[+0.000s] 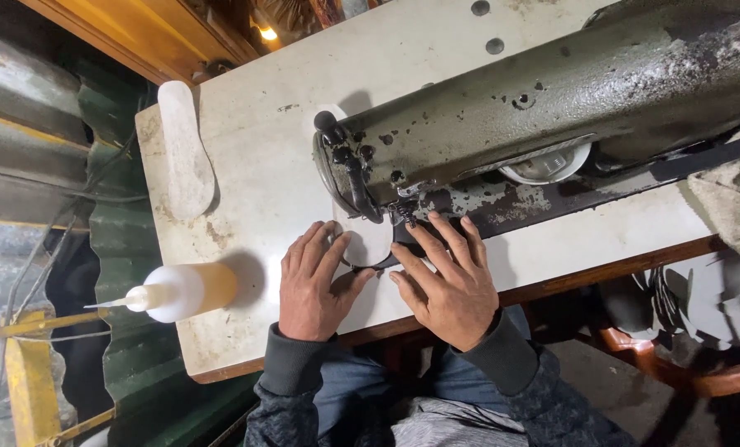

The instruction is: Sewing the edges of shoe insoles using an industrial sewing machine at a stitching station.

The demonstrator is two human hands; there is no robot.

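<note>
Head view showed both hands flat on a white workpiece point(368, 240) lying on the sewing table point(254, 149), under the needle area of an old green sewing machine point(535, 91). Left hand point(310, 285) pressed down, fingers spread, gripping nothing; right hand point(448, 281) likewise, fingertips point(432, 222) just beside the presser foot point(404, 213). Risk: those fingertips sat close enough to get caught if the machine ran. Glue bottle point(183, 291) lay on its side near the table edge and could roll off. White insole point(185, 149) lay apart.

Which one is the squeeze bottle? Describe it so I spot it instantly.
Start at the olive-green sewing machine on the white table. Go to the table's near-left corner, left of the left hand. The bottle lies sideways: amber liquid, white cone nozzle, unlike the flat white sole-shaped piece beyond.
</note>
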